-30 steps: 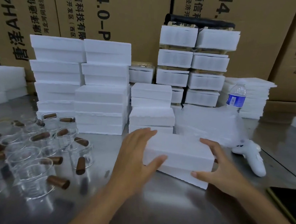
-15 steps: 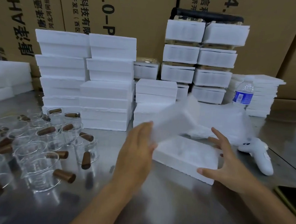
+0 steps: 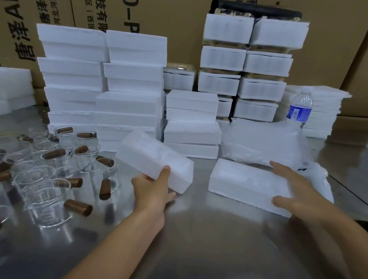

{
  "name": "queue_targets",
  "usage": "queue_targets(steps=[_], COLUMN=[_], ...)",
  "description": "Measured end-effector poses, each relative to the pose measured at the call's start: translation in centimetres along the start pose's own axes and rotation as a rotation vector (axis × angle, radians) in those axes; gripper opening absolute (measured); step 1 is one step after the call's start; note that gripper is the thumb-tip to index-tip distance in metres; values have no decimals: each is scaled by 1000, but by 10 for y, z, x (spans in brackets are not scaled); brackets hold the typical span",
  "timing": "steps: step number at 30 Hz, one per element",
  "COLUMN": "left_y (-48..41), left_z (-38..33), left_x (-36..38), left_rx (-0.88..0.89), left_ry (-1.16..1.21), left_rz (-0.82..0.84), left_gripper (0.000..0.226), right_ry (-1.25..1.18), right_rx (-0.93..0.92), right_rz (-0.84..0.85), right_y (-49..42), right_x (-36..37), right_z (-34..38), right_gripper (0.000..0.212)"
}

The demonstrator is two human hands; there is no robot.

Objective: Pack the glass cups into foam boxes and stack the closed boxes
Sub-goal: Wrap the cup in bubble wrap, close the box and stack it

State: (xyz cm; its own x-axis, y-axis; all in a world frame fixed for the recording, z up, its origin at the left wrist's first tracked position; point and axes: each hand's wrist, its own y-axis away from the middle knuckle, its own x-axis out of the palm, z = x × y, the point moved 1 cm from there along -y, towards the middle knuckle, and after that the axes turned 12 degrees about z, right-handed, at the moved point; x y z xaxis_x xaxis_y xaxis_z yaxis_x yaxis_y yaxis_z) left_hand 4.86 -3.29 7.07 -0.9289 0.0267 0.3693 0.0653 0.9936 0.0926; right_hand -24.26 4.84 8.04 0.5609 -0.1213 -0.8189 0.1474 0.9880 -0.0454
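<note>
Foam lid [image 3: 156,159] in left hand [image 3: 152,191]

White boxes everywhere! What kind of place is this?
Probably a packing workshop or warehouse. Stacks of foam boxes stand on a metal table, many glass cups wait beside them, and big printed cardboard cartons fill the back.

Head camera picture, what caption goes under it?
Left hand holds a foam lid; right hand rests on the open foam box.
</note>
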Motion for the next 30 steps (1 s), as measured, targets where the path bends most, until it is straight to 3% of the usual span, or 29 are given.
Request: queue_targets(steps=[5,9,17,26,30], left_y=[5,7,13,20,22], left_z=[-3,-9,-13,-14,-9], left_x=[2,2,-2,-9,-1], left_rx=[-169,-281,-463,-444,-262], left_ry=[-3,74,139,183,-25], left_rz=[123,201,269,240,307], left_gripper=[35,28,28,36,17], right_ry=[70,111,265,210,-151], right_rx=[-22,-127,-147,-294,-415], right_rz=[40,-1,-223,-460,-401], right_y=[0,1,-2,2,9], right_x=[5,10,9,24,40], right_z=[4,13,17,56,128], right_gripper=[62,61,47,34,44])
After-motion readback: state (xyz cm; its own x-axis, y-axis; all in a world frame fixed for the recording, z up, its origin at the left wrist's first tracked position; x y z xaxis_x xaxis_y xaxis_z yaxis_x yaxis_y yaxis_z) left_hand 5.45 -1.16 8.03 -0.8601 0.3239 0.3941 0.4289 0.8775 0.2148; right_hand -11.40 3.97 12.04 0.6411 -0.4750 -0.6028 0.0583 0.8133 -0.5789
